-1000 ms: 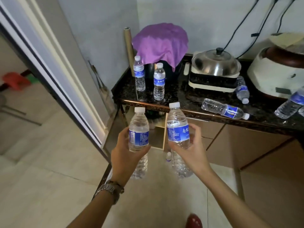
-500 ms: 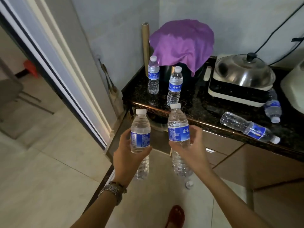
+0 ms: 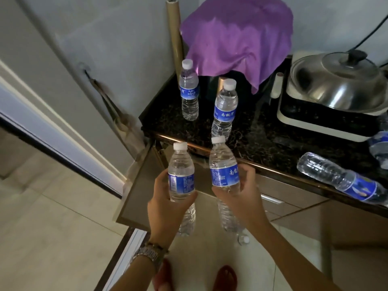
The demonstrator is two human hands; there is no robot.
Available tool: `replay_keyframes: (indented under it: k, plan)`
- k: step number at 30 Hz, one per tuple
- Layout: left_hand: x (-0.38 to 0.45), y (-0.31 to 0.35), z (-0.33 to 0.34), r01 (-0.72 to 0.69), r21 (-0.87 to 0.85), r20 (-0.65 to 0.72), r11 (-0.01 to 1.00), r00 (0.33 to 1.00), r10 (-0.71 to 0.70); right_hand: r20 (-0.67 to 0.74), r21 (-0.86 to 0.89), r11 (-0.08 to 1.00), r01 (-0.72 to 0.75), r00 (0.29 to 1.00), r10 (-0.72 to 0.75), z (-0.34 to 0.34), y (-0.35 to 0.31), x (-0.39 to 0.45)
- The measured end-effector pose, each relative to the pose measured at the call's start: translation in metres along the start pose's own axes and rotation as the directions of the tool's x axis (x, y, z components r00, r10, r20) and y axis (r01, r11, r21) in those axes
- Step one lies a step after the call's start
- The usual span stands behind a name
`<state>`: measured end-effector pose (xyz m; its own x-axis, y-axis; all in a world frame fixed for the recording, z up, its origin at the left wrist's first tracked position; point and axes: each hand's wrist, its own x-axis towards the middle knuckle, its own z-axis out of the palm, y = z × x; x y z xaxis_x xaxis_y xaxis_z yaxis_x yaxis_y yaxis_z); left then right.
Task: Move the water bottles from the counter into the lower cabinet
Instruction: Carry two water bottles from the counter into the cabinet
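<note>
Your way down to the lower cabinet runs between the open grey-brown cabinet door (image 3: 138, 185), swung out on your left, and the closed drawer fronts (image 3: 279, 204) on your right. The dark speckled stone counter (image 3: 262, 141) juts out over the opening, its copper-edged lip just above both clear blue-labelled bottles you hold. On the pale tiled floor (image 3: 52, 227) below, a small clear bottle with a white cap (image 3: 243, 239) stands in the gap. The cabinet's interior is dark; you cannot tell how much room it has.

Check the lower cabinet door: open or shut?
Open. The cabinet door swings out toward the floor below the counter, exposing a dark opening behind the two held bottles.
</note>
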<state>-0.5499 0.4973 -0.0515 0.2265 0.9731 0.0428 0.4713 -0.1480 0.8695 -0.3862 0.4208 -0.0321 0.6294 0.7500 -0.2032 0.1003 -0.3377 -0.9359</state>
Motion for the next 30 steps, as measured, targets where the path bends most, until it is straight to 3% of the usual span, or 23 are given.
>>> replay_keyframes:
  k: [6,12,23,30]
  plan:
    - [0.025,-0.050,0.025,0.014,-0.069,0.059,0.998,0.998,-0.010,-0.015,0.014,0.998,-0.058,0.998,0.058,0.038,0.040,0.025]
    - [0.048,-0.121,0.059,0.010,-0.096,0.070,0.995,0.998,-0.003,-0.078,0.026,1.000,0.000,0.997,0.002,0.077,0.102,0.055]
    - [0.071,-0.268,0.148,0.063,-0.158,0.043,0.986,0.997,-0.057,-0.100,0.038,0.998,0.049,0.994,-0.045,0.135,0.247,0.100]
    - [0.093,-0.358,0.210,0.000,-0.259,0.018,0.966,1.000,0.005,-0.136,0.081,0.990,0.114,0.985,-0.102,0.182,0.349,0.140]
